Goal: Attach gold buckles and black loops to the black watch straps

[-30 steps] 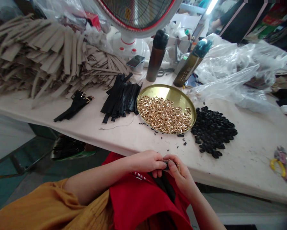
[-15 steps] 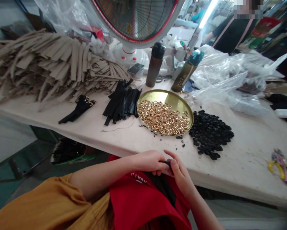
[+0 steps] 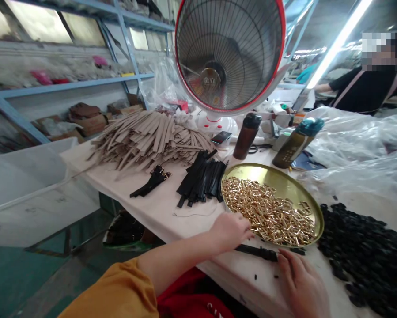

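Black strap lies flat on the table between both hands, just below the gold tray rim. Left hand curled loosely over its left end, fingertips touching the gold clips. Right hand open, fingertips at its right end.

Showing on the table: one gold tray at 3 o'clock holding uncountable gold clips; two bottles at 1 o'clock; one fan at 12; one phone; one black strap lying at 5.

No legible text, small emblem on fan hub unreadable, white letter fragment on red apron
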Demonstrator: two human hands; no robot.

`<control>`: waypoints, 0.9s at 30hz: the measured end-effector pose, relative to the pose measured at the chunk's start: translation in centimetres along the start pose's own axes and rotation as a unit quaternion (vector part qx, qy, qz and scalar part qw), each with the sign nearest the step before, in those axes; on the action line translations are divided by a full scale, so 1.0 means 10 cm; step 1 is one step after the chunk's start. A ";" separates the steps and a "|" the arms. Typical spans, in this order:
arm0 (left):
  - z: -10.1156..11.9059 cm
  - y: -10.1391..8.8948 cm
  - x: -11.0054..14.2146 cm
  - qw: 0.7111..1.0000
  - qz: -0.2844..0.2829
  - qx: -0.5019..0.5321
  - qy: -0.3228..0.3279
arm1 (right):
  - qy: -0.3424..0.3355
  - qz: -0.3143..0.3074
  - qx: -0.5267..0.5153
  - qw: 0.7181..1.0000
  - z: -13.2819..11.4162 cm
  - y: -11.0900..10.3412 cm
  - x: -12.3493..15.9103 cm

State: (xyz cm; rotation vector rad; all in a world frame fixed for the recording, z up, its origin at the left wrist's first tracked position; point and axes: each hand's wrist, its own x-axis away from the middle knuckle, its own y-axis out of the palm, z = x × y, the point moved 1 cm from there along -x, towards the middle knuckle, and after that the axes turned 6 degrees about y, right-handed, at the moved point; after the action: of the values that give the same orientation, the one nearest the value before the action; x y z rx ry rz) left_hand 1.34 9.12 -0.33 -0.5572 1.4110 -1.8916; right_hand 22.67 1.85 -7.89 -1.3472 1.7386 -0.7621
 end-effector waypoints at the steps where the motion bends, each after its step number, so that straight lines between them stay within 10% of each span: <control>1: -0.17 -0.13 0.00 0.998 0.017 -0.033 -0.054 | -0.007 0.031 0.011 0.999 0.00 -0.01 0.00; 5: -0.92 -0.55 -0.08 0.958 0.070 -0.122 -0.249 | -0.010 0.078 0.034 0.996 0.00 -0.02 0.03; 10: -1.29 -0.53 -0.19 0.945 0.066 -0.135 -0.290 | 0.004 0.099 0.020 0.995 -0.02 -0.01 0.02; 17: -0.64 -0.42 -0.01 0.975 0.084 -0.081 -0.191 | 0.051 0.126 -0.066 0.988 -0.06 -0.05 0.03; 22: 0.10 -0.09 0.31 0.998 -0.019 0.059 -0.031 | 0.161 0.113 -0.310 0.930 -0.18 -0.19 0.10; 27: 0.46 0.19 0.41 0.971 -0.068 0.227 -0.024 | 0.204 0.034 -0.342 0.916 -0.31 -0.23 0.20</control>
State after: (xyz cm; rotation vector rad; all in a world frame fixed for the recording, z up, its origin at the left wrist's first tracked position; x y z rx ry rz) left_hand 2.40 2.79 -1.00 -0.4768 0.8807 -2.2024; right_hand 20.94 -0.70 -4.85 -1.6380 2.5274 -0.4136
